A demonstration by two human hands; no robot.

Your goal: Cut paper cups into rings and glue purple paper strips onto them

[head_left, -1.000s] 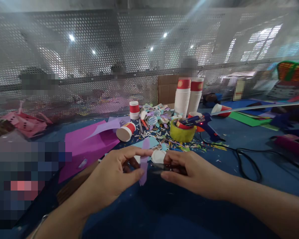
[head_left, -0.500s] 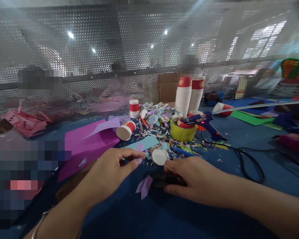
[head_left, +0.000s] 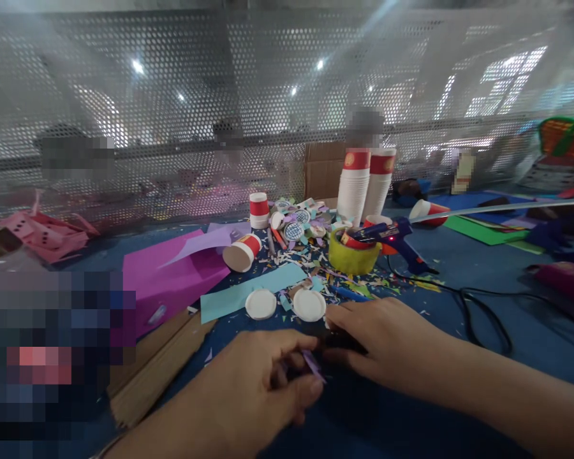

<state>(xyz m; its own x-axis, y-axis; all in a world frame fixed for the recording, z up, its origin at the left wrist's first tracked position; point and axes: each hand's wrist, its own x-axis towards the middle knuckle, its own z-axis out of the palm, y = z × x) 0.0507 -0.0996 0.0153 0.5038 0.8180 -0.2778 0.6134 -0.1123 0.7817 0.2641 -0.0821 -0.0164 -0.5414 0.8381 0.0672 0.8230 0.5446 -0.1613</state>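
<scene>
My left hand [head_left: 272,376] is closed in a pinch on a small purple paper piece [head_left: 312,364], just beyond the front of the white discs. My right hand [head_left: 370,335] is wrapped round dark scissors [head_left: 332,338], partly hidden by the fingers; their tip end lies close to the left fingertips and the paper. Two round white cup bottoms, a left disc [head_left: 261,304] and a right disc [head_left: 309,305], lie flat on the table behind my hands. A light blue paper strip [head_left: 249,292] lies behind the left disc.
A glue gun [head_left: 392,239] rests on a yellow tape roll [head_left: 354,258], its black cable [head_left: 463,293] running right. Stacked paper cups [head_left: 354,191], a tipped cup [head_left: 242,253], paper scraps [head_left: 291,248], magenta paper [head_left: 172,280] and cardboard [head_left: 160,370] lie around. A perforated screen [head_left: 172,95] stands behind.
My left hand has moved right and nearer me and now pinches the purple paper that lay loose on the table. The left white disc and cardboard are uncovered. My right hand has shifted slightly.
</scene>
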